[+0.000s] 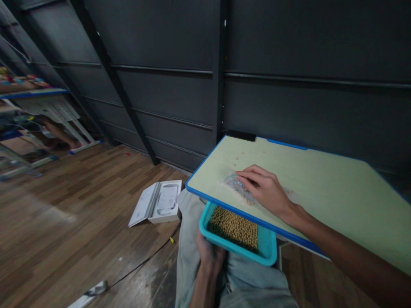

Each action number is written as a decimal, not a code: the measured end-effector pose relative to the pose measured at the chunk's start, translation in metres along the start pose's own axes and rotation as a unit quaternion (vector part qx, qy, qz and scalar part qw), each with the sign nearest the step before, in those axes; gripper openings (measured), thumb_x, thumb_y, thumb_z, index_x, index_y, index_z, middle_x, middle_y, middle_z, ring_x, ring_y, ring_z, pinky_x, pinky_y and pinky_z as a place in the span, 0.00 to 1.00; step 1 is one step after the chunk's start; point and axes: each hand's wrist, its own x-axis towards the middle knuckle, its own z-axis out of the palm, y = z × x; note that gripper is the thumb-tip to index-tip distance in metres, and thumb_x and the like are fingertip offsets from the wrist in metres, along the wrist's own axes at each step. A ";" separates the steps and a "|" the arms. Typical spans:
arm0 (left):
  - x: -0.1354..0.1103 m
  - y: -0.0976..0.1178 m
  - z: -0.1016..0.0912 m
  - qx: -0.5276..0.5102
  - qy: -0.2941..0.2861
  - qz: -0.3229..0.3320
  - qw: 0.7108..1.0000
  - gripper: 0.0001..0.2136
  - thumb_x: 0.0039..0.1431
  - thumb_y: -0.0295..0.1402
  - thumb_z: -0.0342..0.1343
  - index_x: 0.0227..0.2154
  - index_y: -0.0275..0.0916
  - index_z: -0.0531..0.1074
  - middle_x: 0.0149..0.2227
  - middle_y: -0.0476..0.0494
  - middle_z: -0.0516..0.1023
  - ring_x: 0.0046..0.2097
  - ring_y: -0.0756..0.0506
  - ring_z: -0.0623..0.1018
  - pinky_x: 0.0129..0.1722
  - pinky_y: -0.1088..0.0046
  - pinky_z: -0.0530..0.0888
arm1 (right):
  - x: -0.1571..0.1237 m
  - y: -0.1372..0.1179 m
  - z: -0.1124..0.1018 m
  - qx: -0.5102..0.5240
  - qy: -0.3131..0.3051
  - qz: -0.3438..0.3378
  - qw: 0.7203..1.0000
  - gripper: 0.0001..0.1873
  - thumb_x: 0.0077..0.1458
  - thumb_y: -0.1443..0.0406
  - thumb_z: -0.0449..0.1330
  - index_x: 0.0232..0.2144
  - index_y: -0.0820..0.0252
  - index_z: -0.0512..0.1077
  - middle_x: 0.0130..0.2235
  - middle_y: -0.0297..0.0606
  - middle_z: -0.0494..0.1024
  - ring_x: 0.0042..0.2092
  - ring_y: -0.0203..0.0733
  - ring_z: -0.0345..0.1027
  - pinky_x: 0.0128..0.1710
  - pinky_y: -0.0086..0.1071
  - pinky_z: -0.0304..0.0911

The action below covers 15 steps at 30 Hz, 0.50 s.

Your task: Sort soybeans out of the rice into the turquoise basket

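Sweeping looks like the step in hand: the right hand (266,190) lies palm-down on the pale green desk (337,188), fingers straight and pressed together, their tips on a small blurred patch of grains and something pale and clear (236,185) close to the desk's near-left edge. I cannot tell what that clear thing is, perhaps a bit of plastic. Just under that blue-trimmed edge hangs a teal tray (268,252), about half filled with small tan beans (234,226), its rim tucked partly beneath the desk top. The left hand (208,252) holds the tray from below at its near-left corner, resting on the person's lap; its fingers are hidden under the tray, so I cannot tell how they are set. To my eye the tray is placed to catch whatever comes off the edge, and the next move would call for a flat, steady drag of the right hand toward that edge, with the tray kept level and snug under it so that nothing bounces past onto the trousers (189,239). A few reddish specks (236,160) sit farther back toward the far-left corner. Down on the wooden floor (80,205) to the left lies an open white box (159,205), with a thin cable (144,261) running past it.
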 end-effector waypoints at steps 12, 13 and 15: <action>0.004 -0.002 -0.006 -0.007 -0.019 0.002 1.000 0.16 0.57 0.36 0.55 0.46 0.37 0.78 0.47 0.39 0.82 0.54 0.38 0.77 0.57 0.56 0.71 | -0.002 -0.001 0.003 0.040 -0.029 -0.034 0.998 0.12 0.64 0.68 0.59 0.47 0.57 0.78 0.43 0.40 0.80 0.44 0.41 0.75 0.45 0.37 0.70; 0.005 -0.003 -0.006 -0.011 -0.019 0.003 1.000 0.16 0.57 0.36 0.55 0.47 0.37 0.77 0.47 0.39 0.82 0.54 0.38 0.77 0.57 0.56 0.71 | -0.003 -0.002 0.003 0.043 -0.028 -0.036 0.998 0.12 0.64 0.67 0.58 0.47 0.57 0.78 0.43 0.40 0.80 0.44 0.41 0.75 0.45 0.37 0.70; 0.006 -0.003 -0.007 -0.020 -0.027 0.000 0.999 0.17 0.57 0.36 0.55 0.48 0.38 0.77 0.49 0.39 0.81 0.54 0.38 0.77 0.57 0.56 0.71 | -0.003 -0.003 0.003 0.046 -0.032 -0.039 0.998 0.12 0.64 0.67 0.58 0.47 0.55 0.78 0.42 0.40 0.80 0.43 0.41 0.74 0.44 0.37 0.70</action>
